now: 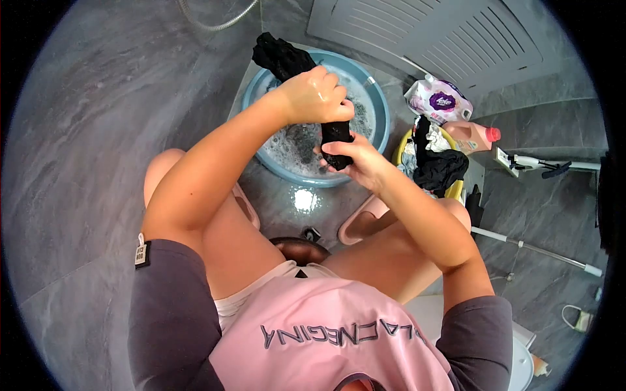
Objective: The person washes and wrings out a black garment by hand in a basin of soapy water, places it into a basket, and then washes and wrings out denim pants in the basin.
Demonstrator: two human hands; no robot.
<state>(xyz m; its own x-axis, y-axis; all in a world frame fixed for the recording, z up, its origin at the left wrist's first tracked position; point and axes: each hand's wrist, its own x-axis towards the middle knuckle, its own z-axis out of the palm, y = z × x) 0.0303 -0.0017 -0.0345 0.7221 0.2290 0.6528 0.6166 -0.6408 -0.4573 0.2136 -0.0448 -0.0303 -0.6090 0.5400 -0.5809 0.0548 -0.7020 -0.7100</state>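
Note:
A wet black garment (285, 57), its exact kind unclear, is stretched between my two hands above a blue basin (382, 120) of sudsy water (290, 143). My left hand (316, 96) is wrapped in a fist round its middle, and the bunched far end sticks out past the knuckles to the upper left. Lower and to the right, my right hand (357, 158) grips the near end, thumb on top and fingers partly hidden beneath. Foam and some submerged cloth show in the basin below.
Right of the basin stands a yellow tub (454, 189) heaped with dark and white clothes (440, 168). Behind it are a pink bottle with a red cap (471, 135) and a white-and-purple package (442, 101). A metal pole (535, 253) lies at right; a shower hose (225, 25) hangs above.

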